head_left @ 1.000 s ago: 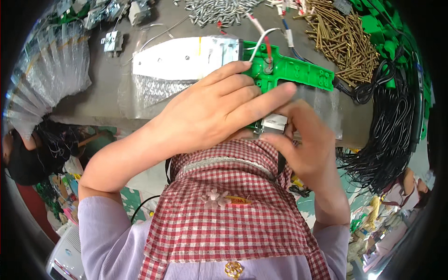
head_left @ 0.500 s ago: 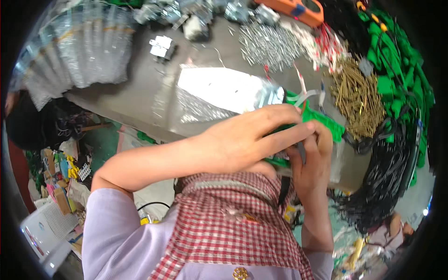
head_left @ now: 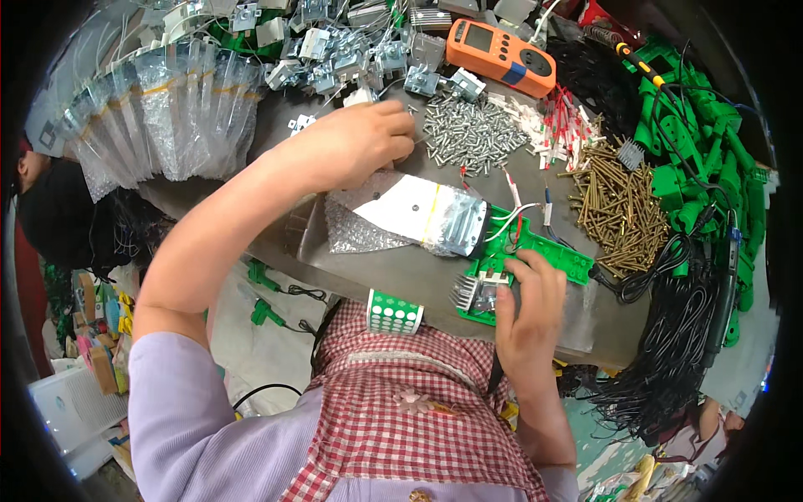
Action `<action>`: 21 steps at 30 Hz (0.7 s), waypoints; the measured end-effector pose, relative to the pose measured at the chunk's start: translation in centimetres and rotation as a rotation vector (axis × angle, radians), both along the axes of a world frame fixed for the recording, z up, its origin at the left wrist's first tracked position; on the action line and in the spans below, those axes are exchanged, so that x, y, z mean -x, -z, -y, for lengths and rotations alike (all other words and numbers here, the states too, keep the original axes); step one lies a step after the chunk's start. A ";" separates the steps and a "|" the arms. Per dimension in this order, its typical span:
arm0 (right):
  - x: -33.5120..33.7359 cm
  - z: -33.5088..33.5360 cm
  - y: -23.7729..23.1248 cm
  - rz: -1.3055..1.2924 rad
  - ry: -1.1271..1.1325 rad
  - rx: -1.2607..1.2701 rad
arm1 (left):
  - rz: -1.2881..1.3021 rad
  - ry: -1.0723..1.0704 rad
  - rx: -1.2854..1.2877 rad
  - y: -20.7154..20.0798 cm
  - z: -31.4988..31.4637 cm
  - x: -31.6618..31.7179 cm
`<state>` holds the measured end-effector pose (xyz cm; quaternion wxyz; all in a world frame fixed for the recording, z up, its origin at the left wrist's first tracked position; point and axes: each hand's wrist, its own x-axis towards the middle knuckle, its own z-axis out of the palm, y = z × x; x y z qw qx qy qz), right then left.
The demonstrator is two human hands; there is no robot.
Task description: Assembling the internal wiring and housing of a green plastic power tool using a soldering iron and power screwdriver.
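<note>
A green plastic housing half (head_left: 552, 256) lies at the table's near edge, open side up, with wires and a finned metal heat sink (head_left: 464, 293) inside. My right hand (head_left: 533, 314) grips it, thumb and fingers around the part beside the heat sink. Joined to the housing's left end is a barrel wrapped in white sheet and foil (head_left: 418, 209), lying over bubble wrap (head_left: 355, 233). My left hand (head_left: 364, 142) is above the table beyond the barrel, near the small metal parts. Its fingers are curled together and their tips are hidden, so anything pinched there is not visible.
Beyond are silver screws (head_left: 473, 138), brass-coloured screws (head_left: 623, 209) and an orange meter (head_left: 500, 57). Green housings (head_left: 669, 125) and black cables (head_left: 669, 335) crowd the right; bubble-wrapped pieces (head_left: 171, 117) the left. A sticker roll (head_left: 393, 313) hangs at the near edge.
My left hand has left the housing and moved left and away from me. My right hand stays at the housing, which now lies lower and in plain view with its inside uncovered.
</note>
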<state>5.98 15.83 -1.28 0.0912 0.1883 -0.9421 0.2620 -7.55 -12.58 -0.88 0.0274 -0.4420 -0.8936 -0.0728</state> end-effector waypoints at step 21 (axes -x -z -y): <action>17.8 -1.6 -3.7 0.448 -0.112 1.154 | -0.184 -0.318 -0.794 -4.7 -8.6 -3.6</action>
